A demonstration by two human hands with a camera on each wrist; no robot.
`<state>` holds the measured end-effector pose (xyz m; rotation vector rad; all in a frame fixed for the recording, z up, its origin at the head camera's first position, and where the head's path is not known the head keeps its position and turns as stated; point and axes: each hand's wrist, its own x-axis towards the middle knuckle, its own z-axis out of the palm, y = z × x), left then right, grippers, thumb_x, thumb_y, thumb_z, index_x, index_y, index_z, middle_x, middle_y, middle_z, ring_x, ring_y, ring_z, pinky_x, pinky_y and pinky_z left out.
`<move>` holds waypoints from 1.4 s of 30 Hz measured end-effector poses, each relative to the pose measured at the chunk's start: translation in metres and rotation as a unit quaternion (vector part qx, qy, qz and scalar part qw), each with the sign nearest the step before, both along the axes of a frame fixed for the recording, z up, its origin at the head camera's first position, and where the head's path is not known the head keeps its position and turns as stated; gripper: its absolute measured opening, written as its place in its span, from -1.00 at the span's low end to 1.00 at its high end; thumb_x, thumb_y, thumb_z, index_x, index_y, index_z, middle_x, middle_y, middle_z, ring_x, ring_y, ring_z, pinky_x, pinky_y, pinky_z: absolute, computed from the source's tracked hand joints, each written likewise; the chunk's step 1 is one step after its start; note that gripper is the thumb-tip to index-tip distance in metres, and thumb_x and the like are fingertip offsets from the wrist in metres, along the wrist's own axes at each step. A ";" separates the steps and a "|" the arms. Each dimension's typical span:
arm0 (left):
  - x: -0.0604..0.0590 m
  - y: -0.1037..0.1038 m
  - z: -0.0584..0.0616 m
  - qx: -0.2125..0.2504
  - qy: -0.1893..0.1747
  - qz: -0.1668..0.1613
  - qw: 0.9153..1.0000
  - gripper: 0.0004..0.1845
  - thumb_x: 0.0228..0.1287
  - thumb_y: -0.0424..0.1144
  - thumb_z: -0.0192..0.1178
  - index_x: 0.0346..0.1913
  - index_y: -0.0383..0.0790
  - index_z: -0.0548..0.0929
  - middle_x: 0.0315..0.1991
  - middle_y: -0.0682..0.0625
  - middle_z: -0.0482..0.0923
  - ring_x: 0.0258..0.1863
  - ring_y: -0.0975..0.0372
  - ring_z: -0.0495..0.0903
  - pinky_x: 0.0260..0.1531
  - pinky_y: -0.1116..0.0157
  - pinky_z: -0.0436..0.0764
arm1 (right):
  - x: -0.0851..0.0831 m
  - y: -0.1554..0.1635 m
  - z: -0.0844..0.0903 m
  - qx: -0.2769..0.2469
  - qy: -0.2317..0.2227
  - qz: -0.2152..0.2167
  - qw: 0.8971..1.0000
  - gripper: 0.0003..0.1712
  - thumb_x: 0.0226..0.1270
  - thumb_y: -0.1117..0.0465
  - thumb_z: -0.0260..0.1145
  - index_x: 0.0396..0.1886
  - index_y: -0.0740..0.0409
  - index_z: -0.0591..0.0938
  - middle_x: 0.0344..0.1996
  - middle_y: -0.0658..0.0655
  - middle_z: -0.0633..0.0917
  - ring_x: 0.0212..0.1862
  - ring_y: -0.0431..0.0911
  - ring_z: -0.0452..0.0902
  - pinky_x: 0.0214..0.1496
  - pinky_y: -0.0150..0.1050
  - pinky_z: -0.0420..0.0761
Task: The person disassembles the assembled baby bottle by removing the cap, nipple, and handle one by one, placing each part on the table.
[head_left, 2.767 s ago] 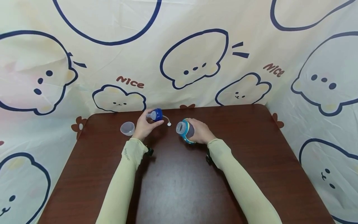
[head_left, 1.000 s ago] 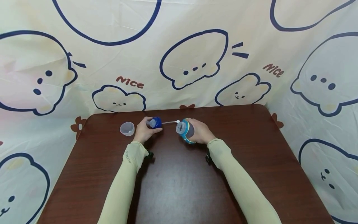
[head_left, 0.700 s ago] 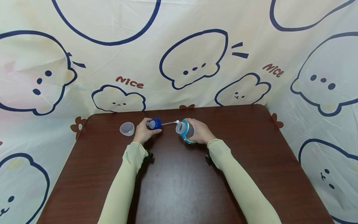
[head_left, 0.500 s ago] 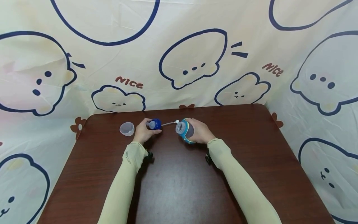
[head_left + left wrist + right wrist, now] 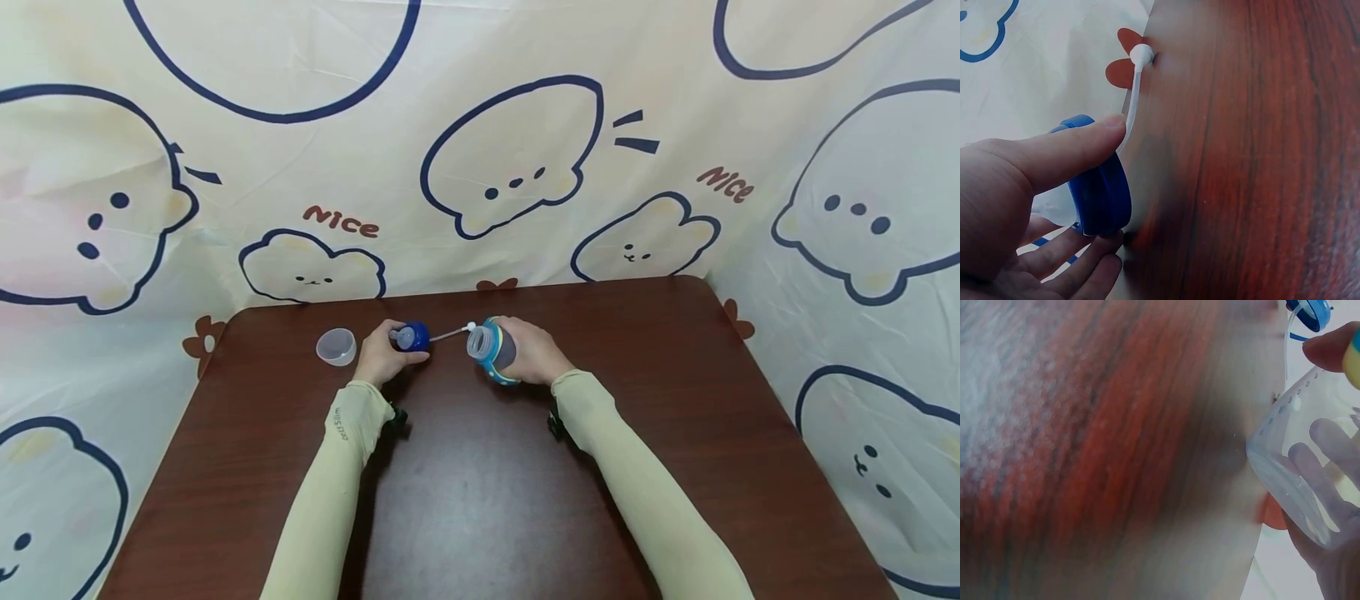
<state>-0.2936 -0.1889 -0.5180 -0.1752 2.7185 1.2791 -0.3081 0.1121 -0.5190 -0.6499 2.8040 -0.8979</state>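
Note:
In the head view my left hand [image 5: 381, 354] pinches a blue bottle lid [image 5: 414, 337] between thumb and fingers. A clear teat on the lid points left, toward the palm. From its other side a thin straw [image 5: 1135, 103] with a white ball [image 5: 1142, 55] at its end stretches right. My right hand [image 5: 531, 350] grips a clear baby bottle [image 5: 507, 348] with a light-blue handle ring [image 5: 492, 367]. The bottle is tilted, its uncovered mouth toward the lid. In the head view the ball is beside the upper rim of the mouth; whether they touch I cannot tell.
A clear cup-shaped cover [image 5: 336, 347] stands on the brown table [image 5: 465, 500], left of my left hand. Behind the table's far edge hangs a pale cloth [image 5: 450, 267] printed with cartoon shapes.
Since the oldest frame my left hand has come down slightly with the lid, and the drooping straw now reaches straight toward the bottle mouth. The right hand keeps its grip. The view has shifted slightly.

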 end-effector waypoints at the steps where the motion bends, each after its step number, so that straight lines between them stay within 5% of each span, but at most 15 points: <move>1: 0.000 0.000 0.000 -0.001 0.001 0.000 1.000 -0.14 0.11 -0.10 0.59 0.43 -0.24 0.40 0.41 -0.31 0.43 0.41 -0.17 0.42 0.39 -0.14 0.45 | 0.000 0.000 0.000 0.000 0.000 0.000 1.000 0.07 -0.16 0.07 0.76 0.42 -0.06 0.45 0.22 0.03 0.63 0.20 0.00 0.54 0.28 0.11 0.61; 21: 0.000 0.003 -0.003 -0.056 0.026 -0.023 0.998 -0.16 0.06 -0.10 0.61 0.36 -0.29 0.45 0.36 -0.31 0.49 0.37 -0.20 0.46 0.37 -0.17 0.47 | 0.000 0.000 0.000 -0.004 -0.002 0.007 1.000 0.00 -0.09 0.10 0.74 0.40 -0.04 0.46 0.18 0.06 0.63 0.15 0.02 0.55 0.25 0.08 0.62; 30: -0.001 0.004 -0.003 -0.077 0.030 -0.024 0.996 -0.14 0.05 -0.09 0.62 0.37 -0.30 0.45 0.36 -0.31 0.49 0.36 -0.20 0.46 0.36 -0.17 0.47 | 0.001 0.000 0.002 0.001 -0.013 -0.003 1.000 0.12 -0.16 0.11 0.77 0.47 -0.02 0.40 0.27 0.07 0.61 0.24 0.05 0.52 0.29 0.16 0.61; 42: -0.001 0.003 -0.002 -0.087 0.034 -0.015 0.996 -0.15 0.04 -0.12 0.63 0.36 -0.32 0.45 0.33 -0.33 0.49 0.34 -0.22 0.47 0.35 -0.21 0.46 | 0.001 0.001 0.001 -0.012 -0.002 0.006 1.000 -0.06 -0.07 0.10 0.73 0.35 -0.05 0.48 0.12 0.06 0.64 0.12 0.03 0.56 0.21 0.09 0.64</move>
